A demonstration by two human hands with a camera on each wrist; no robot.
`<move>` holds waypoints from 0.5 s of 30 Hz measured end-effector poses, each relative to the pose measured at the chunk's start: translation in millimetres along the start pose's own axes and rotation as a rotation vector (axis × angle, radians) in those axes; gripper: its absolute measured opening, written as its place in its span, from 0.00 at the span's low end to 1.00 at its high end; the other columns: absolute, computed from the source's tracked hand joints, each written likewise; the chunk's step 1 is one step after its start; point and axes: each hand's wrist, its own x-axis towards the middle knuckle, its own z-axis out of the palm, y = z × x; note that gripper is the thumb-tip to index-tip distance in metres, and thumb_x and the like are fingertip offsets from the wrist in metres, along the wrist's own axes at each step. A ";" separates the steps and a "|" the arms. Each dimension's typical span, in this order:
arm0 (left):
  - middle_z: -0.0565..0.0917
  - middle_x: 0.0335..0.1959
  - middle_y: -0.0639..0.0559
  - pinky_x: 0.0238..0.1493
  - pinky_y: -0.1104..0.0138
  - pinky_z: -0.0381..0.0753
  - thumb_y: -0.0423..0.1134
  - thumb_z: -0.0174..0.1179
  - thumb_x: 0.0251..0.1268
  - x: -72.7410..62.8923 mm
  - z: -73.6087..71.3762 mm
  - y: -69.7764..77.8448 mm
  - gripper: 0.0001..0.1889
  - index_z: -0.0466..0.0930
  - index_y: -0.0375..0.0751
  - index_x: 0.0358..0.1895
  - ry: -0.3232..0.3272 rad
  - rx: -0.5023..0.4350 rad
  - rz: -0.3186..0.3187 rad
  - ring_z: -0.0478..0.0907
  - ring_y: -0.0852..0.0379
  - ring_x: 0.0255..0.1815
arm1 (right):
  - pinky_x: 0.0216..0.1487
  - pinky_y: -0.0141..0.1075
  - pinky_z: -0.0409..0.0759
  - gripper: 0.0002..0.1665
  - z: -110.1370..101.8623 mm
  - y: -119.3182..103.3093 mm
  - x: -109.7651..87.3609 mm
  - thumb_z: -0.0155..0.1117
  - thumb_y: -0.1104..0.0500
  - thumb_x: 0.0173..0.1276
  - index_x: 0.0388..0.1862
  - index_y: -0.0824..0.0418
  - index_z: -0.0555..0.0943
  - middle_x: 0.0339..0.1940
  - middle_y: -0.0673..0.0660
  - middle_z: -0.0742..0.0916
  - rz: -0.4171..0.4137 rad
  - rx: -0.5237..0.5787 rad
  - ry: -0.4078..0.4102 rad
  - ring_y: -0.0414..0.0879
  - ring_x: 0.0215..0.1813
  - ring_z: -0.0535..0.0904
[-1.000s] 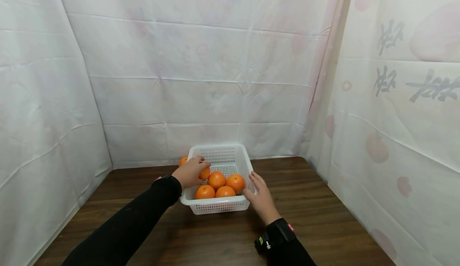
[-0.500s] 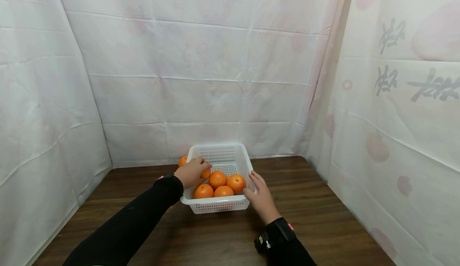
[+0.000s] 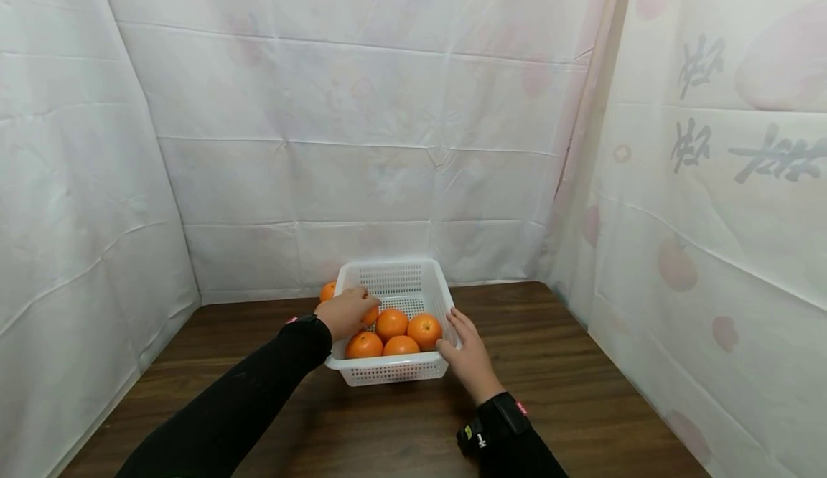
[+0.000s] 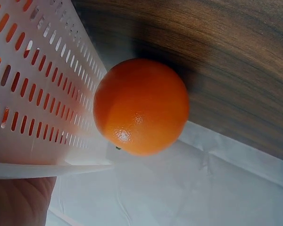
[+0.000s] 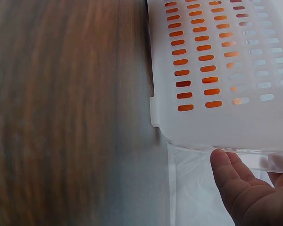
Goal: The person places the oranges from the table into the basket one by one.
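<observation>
A white plastic basket (image 3: 391,372) with slotted walls stands on the table and has several oranges (image 3: 424,331) in it. Reaching over its left rim, my left hand (image 3: 342,315) holds an orange (image 3: 371,316) near the left wall; its fingertips are partly hidden. My right hand (image 3: 470,357) grips the right rim, thumb at the inner side and fingers along the outside. In the right wrist view those fingers (image 5: 228,176) touch the rim. Another orange (image 4: 141,107) sits outside the basket, by its left wall.
The dark wooden table (image 3: 543,377) extends to both sides and in front of the basket. White printed cloth (image 3: 362,176) hangs behind and at both sides, close to the back of the basket.
My left hand has shifted slightly, its fingers drawing in over the orange. The front oranges in the basket have moved slightly left. My right hand stays on the rim.
</observation>
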 end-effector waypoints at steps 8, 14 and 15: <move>0.82 0.61 0.44 0.64 0.50 0.83 0.42 0.66 0.76 4.8 8.1 -2.1 0.21 0.82 0.60 0.69 0.000 0.019 0.078 0.82 0.47 0.59 | 0.82 0.64 0.61 0.39 -0.2 -3.0 -1.6 0.66 0.59 0.69 0.78 0.66 0.73 0.85 0.59 0.69 0.020 0.026 -0.010 0.63 0.86 0.61; 0.84 0.56 0.45 0.60 0.53 0.85 0.42 0.68 0.75 7.8 11.5 -3.2 0.21 0.83 0.58 0.68 0.007 0.035 0.101 0.82 0.49 0.52 | 0.83 0.64 0.60 0.39 -1.4 -4.7 -2.5 0.66 0.60 0.70 0.79 0.66 0.72 0.86 0.59 0.68 0.019 0.031 -0.013 0.63 0.86 0.60; 0.84 0.54 0.47 0.59 0.55 0.85 0.44 0.68 0.74 8.4 12.2 -3.3 0.22 0.83 0.59 0.69 0.003 0.040 0.101 0.81 0.52 0.49 | 0.83 0.64 0.60 0.39 -1.6 -4.9 -2.5 0.65 0.59 0.70 0.79 0.65 0.72 0.86 0.58 0.68 0.029 0.034 -0.015 0.62 0.86 0.60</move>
